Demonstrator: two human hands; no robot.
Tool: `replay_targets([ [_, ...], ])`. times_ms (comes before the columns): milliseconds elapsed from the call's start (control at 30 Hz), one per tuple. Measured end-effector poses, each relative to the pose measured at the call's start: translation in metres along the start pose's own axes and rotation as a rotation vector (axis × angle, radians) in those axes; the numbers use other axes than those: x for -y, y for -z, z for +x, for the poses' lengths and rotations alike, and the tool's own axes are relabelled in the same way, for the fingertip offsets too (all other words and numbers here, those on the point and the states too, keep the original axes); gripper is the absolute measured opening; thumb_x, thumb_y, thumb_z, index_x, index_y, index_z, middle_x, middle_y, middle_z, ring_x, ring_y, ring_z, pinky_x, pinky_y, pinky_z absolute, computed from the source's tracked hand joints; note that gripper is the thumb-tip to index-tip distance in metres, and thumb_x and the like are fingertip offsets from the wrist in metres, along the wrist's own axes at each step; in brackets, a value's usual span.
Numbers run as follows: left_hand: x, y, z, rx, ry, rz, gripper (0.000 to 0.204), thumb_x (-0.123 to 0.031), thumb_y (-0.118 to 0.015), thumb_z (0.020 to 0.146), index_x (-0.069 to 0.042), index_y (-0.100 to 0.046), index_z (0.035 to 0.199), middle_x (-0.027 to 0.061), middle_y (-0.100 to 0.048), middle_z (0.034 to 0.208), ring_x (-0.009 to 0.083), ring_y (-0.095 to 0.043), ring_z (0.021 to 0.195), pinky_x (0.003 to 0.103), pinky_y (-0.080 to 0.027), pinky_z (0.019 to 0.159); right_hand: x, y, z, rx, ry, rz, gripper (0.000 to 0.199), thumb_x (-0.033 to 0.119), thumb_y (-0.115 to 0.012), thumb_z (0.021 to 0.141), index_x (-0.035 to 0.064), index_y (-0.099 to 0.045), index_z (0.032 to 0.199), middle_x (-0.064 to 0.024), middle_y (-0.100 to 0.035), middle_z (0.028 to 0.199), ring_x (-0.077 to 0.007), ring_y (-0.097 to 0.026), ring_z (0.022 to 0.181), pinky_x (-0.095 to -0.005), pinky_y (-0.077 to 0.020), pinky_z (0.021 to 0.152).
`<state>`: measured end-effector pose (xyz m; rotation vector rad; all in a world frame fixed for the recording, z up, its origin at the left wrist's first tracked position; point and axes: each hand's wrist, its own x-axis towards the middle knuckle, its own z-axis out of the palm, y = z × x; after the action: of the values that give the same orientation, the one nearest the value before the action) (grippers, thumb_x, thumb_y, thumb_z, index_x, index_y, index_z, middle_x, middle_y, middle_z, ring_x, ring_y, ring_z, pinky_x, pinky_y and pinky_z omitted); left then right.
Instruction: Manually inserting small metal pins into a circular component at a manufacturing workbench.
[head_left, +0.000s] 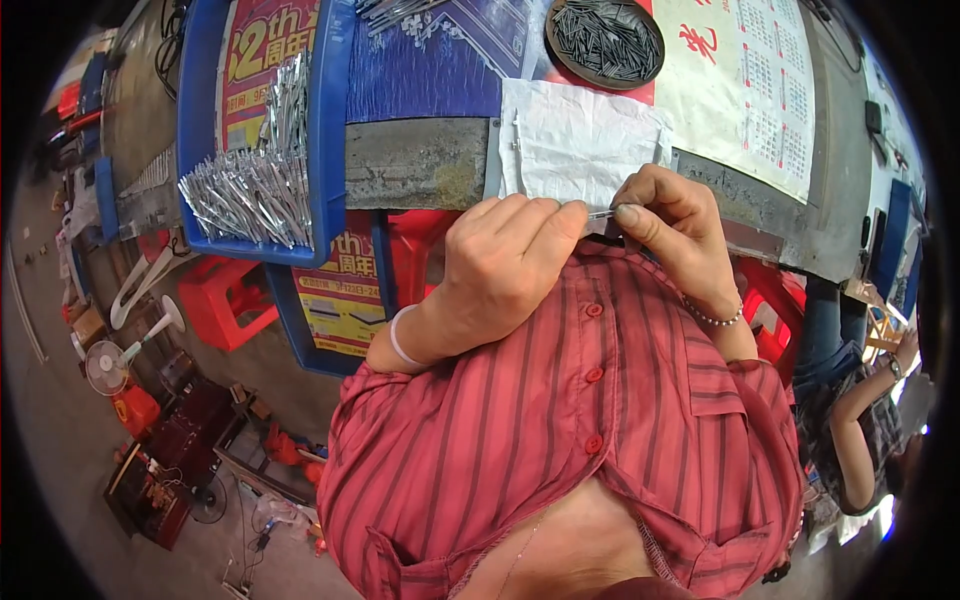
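Observation:
My left hand [505, 262] and my right hand [672, 228] meet at the near edge of the workbench [415, 165], just above my red striped shirt. Between their fingertips they pinch a small thin metal piece [600, 213]. A white cloth [580, 140] lies on the bench right behind the hands. My left wrist wears a white band, my right wrist a bead bracelet.
A blue tray [330, 120] at the left holds several shiny metal strips [250, 190]. A round dish of dark metal pins [605, 40] stands at the back. Red plastic stools [225, 300] and a small fan [105, 368] are on the floor. Another person's arm [865, 400] is at the right.

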<state>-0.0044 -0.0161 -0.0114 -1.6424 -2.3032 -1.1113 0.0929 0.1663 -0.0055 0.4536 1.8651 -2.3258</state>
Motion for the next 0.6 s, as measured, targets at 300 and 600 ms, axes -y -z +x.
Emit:
replay_targets([
  [300,-0.0001,0.0000,0.0009,0.010,-0.004,0.029,0.022,-0.005,-0.062,0.069,0.000,-0.060,0.091,0.0051,-0.054,0.069,0.0182,-0.053,0.058,0.030,-0.042,0.050,-0.0048,0.0005,0.0043,-0.005,-0.008,0.025,0.016,0.014,-0.063,0.089,0.0002,-0.058,0.081,0.0017,-0.055,0.070,-0.0028,-0.046,0.059,-0.0186,-0.0360,0.051],
  [600,0.0005,-0.0001,0.0039,0.020,0.018,0.035,0.020,-0.004,-0.061,0.070,0.001,-0.059,0.089,0.0053,-0.052,0.068,0.0188,-0.053,0.058,0.030,-0.042,0.050,-0.0065,0.0010,0.0093,-0.008,-0.024,0.057,0.017,0.015,-0.064,0.089,0.0010,-0.058,0.080,0.0011,-0.056,0.070,-0.0037,-0.048,0.059,-0.0185,-0.0375,0.052],
])
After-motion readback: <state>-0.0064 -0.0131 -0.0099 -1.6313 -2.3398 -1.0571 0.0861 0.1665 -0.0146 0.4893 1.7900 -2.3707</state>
